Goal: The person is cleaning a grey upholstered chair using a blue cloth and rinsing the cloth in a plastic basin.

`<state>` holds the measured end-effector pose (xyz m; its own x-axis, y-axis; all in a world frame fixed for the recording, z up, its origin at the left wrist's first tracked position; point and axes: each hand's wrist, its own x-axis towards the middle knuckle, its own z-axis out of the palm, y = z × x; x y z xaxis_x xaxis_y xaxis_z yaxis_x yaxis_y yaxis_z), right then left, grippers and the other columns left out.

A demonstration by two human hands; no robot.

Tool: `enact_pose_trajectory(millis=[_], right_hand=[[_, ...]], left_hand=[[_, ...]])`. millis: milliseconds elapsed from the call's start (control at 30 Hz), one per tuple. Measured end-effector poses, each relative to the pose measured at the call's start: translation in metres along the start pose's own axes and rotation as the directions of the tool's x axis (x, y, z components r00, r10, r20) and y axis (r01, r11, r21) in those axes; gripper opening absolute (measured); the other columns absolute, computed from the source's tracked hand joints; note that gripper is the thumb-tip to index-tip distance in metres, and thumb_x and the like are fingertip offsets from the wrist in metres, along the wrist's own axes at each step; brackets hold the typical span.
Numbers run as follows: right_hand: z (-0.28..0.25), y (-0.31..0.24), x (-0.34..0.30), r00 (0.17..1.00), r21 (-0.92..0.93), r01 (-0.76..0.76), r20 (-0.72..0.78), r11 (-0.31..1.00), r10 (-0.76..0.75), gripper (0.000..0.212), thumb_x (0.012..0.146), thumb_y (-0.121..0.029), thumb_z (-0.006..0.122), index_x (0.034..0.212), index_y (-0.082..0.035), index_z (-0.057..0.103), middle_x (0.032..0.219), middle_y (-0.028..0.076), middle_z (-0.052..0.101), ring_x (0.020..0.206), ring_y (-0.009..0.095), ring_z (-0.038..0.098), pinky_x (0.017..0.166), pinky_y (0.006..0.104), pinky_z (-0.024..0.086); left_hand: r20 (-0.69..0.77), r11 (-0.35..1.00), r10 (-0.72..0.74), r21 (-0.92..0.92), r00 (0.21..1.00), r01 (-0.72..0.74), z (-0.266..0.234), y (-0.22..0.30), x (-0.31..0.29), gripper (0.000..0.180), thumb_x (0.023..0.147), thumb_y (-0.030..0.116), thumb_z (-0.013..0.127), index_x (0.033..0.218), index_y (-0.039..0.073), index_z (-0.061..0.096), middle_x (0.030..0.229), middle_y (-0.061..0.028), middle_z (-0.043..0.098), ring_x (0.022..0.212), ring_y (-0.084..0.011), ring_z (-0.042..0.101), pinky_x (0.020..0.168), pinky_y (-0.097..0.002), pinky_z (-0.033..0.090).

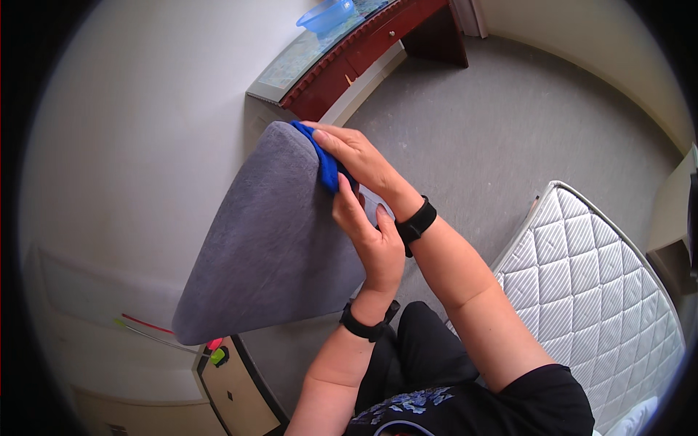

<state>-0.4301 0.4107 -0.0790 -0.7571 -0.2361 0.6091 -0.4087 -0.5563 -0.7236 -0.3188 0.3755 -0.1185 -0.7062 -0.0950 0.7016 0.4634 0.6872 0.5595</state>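
My hands (pixel 363 161) hide part of the blue cloth (pixel 328 168) — its folds beneath I can't tell. The top edge crops the counter (pixel 287 76); my right arm (pixel 472 280) covers part of the mattress (pixel 589 291).

The cloth (pixel 328 171) is pressed between fingers (pixel 350 211) and cushion (pixel 254 240). The mattress (pixel 596 298) is placed right of the fingers, the basin (pixel 326 16) beyond, on the desk (pixel 289 74).

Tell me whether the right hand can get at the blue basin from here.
Probably not: the blue basin sits on the red desk, well beyond the right hand, which is on the blue cloth at the edge of the grey upholstered piece. Distance seems the obstacle; nothing visible covers it.
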Motion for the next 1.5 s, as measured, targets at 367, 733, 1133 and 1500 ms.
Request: enact_pose_trajectory(millis=[367, 733, 1133, 1500], right_hand=[[-0.033, 0.109, -0.063, 0.957, -0.146, -0.284, -0.107, 0.948, 0.271, 0.048, 0.092, -0.039, 0.045, 0.111, 0.003, 0.059, 0.112, 0.017, 0.059, 0.105, 0.024, 0.053, 0.093, 0.032, 0.038], [-0.059, 0.207, -0.129, 0.893, -0.31, -0.432, -0.278, 0.847, 0.354, 0.041, 0.092, -0.034, 0.043, 0.102, 0.001, 0.063, 0.11, 0.017, 0.061, 0.107, 0.032, 0.052, 0.092, 0.0381, 0.038], [-0.021, 0.154, -0.127, 0.866, -0.234, -0.239, -0.489, 0.942, 0.099, 0.029, 0.091, -0.023, 0.047, 0.106, -0.004, 0.063, 0.108, 0.013, 0.062, 0.107, 0.029, 0.053, 0.096, 0.0362, 0.036], [-0.025, 0.15, -0.104, 0.93, -0.21, -0.035, -0.365, 0.977, -0.045, 0.028, 0.091, -0.02, 0.047, 0.108, -0.005, 0.061, 0.11, 0.012, 0.061, 0.108, 0.028, 0.052, 0.096, 0.0366, 0.037]], left_hand=[[0.154, 0.975, -0.206, 0.111, 0.966, 0.191, 0.028, -0.071, -0.064, 0.07, 0.079, -0.01, 0.047, 0.142, 0.004, 0.019, 0.133, -0.0243, 0.026, 0.122, -0.0379, 0.038, 0.099, -0.0413, 0.037], [0.349, 0.9, -0.436, 0.159, 0.829, 0.406, 0.048, -0.128, -0.109, 0.069, 0.079, -0.009, 0.047, 0.142, 0.006, 0.021, 0.135, -0.0214, 0.027, 0.122, -0.0334, 0.041, 0.099, -0.0382, 0.038], [0.155, 0.893, -0.447, 0.026, 0.881, 0.449, 0.035, -0.099, -0.107, 0.051, 0.086, -0.007, 0.044, 0.135, 0.0, 0.032, 0.127, -0.0137, 0.039, 0.112, -0.0228, 0.046, 0.093, -0.0314, 0.041], [0.185, 0.948, -0.318, 0.068, 0.93, 0.311, 0.036, -0.104, -0.104, 0.054, 0.09, -0.003, 0.042, 0.139, -0.003, 0.02, 0.138, -0.0178, 0.025, 0.123, -0.0271, 0.039, 0.101, -0.0349, 0.034]])
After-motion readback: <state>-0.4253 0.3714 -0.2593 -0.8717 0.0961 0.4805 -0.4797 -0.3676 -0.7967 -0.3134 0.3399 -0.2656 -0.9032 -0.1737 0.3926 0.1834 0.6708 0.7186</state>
